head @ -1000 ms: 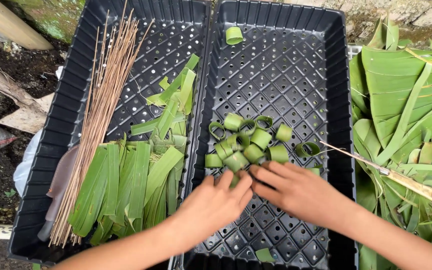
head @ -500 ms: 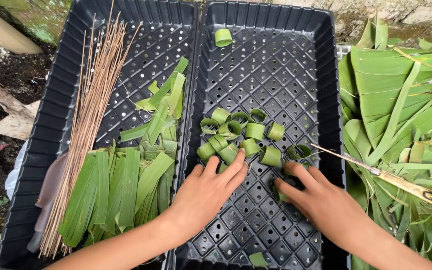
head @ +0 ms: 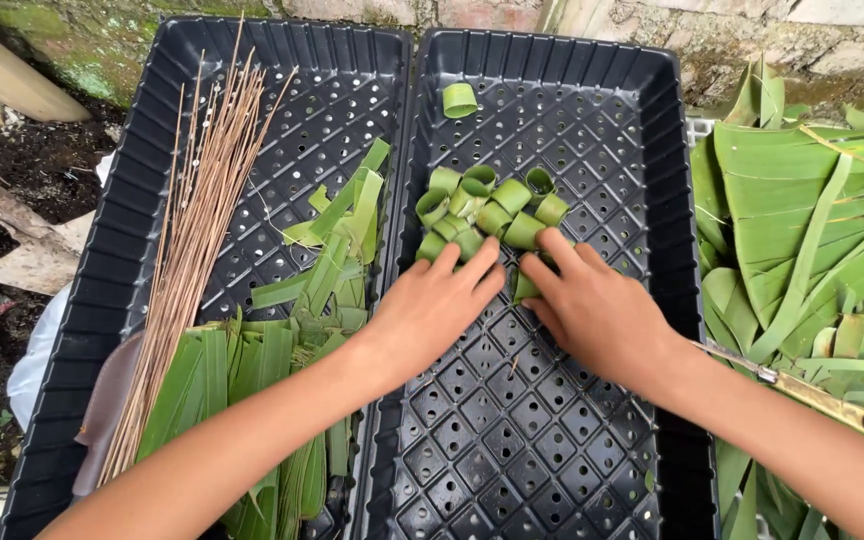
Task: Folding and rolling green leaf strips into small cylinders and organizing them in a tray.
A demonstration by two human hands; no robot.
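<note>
Several small green rolled leaf rings (head: 482, 212) lie bunched in the right black perforated tray (head: 542, 420). My left hand (head: 432, 305) lies flat on the tray with its fingertips against the near side of the bunch. My right hand (head: 592, 305) lies beside it, fingers spread, touching the rings on the right; one ring shows between the two hands. Neither hand grips anything. One more leaf ring (head: 459, 99) lies alone near the tray's far end.
The left black tray (head: 82, 300) holds a bundle of thin brown sticks (head: 192, 250) and cut green leaf strips (head: 282, 350). A heap of large green leaves (head: 802, 230) lies to the right, with a knife (head: 812, 395) on it. Soil and a stone wall lie beyond.
Both hands have slid forward and together, pushing the leaf rings into a tighter bunch farther up the right tray. The camera view has shifted slightly.
</note>
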